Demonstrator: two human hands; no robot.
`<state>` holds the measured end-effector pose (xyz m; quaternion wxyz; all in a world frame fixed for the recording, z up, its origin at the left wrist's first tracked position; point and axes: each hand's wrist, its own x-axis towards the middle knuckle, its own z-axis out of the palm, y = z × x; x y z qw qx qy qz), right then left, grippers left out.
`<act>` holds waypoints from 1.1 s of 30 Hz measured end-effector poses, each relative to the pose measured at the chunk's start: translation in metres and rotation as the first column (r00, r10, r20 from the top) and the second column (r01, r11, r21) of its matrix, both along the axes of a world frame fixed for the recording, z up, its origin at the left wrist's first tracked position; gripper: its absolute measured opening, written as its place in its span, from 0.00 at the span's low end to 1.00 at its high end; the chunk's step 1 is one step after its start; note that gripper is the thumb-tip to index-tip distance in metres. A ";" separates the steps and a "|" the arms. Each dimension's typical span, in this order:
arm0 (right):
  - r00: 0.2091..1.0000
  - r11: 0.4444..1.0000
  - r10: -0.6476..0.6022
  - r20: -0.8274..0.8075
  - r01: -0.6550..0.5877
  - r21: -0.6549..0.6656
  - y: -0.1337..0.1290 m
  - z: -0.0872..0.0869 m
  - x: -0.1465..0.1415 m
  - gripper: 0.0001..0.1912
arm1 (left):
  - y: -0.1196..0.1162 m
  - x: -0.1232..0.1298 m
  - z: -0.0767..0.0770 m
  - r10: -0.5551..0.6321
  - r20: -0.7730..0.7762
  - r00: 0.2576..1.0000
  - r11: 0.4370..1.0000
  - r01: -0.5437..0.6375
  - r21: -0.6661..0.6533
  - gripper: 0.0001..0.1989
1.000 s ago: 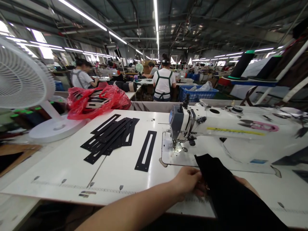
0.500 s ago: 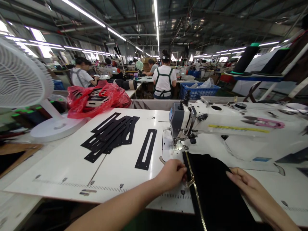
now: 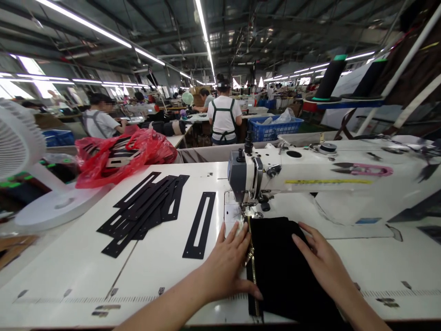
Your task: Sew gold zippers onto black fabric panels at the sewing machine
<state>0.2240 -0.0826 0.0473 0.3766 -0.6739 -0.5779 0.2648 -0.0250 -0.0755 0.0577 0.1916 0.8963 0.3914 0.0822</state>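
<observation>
Black fabric (image 3: 284, 271) with a gold zipper (image 3: 254, 266) along its left edge lies on the white table, its far end close to the needle area of the sewing machine (image 3: 246, 184). My left hand (image 3: 229, 262) rests spread at the zipper edge, fingertips near the needle plate and thumb over the zipper tape. On the fabric's right edge lies my right hand (image 3: 319, 257), thumb on top and fingers stretched forward. The zipper's pull shows beside my left hand. What lies under my left palm is hidden.
Left of my hands lie one black slotted strip (image 3: 200, 225) and a pile of similar strips (image 3: 144, 207). Beyond are a red plastic bag (image 3: 124, 151) and a white fan (image 3: 20, 147). Pink-handled snips (image 3: 361, 169) rest on the machine. Co-workers sit behind a blue basket (image 3: 275, 128).
My left hand has gone from a closed grip on the zipper edge to lying spread over it. The fabric has come fully onto the table, and the view has turned slightly right.
</observation>
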 end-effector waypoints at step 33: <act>0.438 0.776 0.015 0.899 -0.572 0.266 0.004 -0.027 -0.037 0.27 | -0.028 -0.071 0.009 0.332 -0.078 0.940 0.889 -0.284 0.359 0.26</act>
